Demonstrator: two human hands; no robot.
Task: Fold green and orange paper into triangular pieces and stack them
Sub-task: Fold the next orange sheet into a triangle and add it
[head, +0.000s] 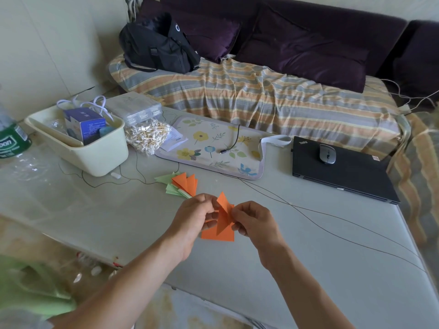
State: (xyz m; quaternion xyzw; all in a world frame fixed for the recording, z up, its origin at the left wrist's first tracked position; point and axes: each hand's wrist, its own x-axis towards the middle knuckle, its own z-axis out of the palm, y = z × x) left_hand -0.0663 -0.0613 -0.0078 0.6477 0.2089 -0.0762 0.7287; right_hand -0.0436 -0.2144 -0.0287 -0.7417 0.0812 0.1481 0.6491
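A person's left hand [200, 218] and right hand [253, 220] each keep a pinching grip on opposite sides of a partly folded orange paper [222, 222], held just above the near middle of the pale, smooth bench [308, 269]; a pointed triangular flap stands up between the fingertips while a flat rectangular portion hangs below. Just beyond the hands, a fanned stack of folded triangular pieces [181, 185], orange over light green, lies on the bench. Thin dark wires [316, 218] trail across the surface to the right. Farther back at left stands a cream plastic tub [99, 160] holding a blue box [85, 127], with a clear bag of cotton swabs [148, 136] just beside it. A floral-print mat [209, 148] with a rounded, piped edge lies at centre, and a closed black laptop [342, 172] carrying a grey mouse [327, 153] sits at right. Beyond the bench, a sofa [389, 27] draped in rumpled striped cloth [261, 96] bears a black bag [159, 46] and dark purple cushions [308, 53].
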